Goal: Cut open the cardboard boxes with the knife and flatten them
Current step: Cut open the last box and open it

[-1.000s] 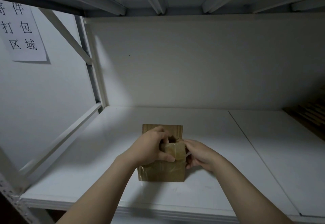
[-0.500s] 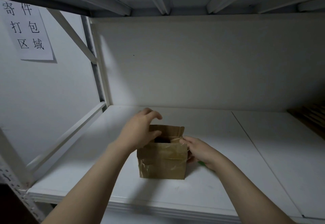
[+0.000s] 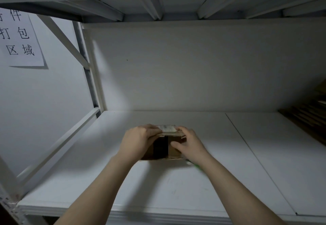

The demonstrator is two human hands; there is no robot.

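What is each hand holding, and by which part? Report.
Both hold the cardboard box: left hand grips its top left edge, right hand its top right edge.

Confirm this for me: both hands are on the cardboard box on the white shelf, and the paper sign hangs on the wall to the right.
Wrong side: the head view shows the paper sign on the wall to the left, not the right. The rest stands: left hand and right hand are both on the cardboard box on the white shelf.
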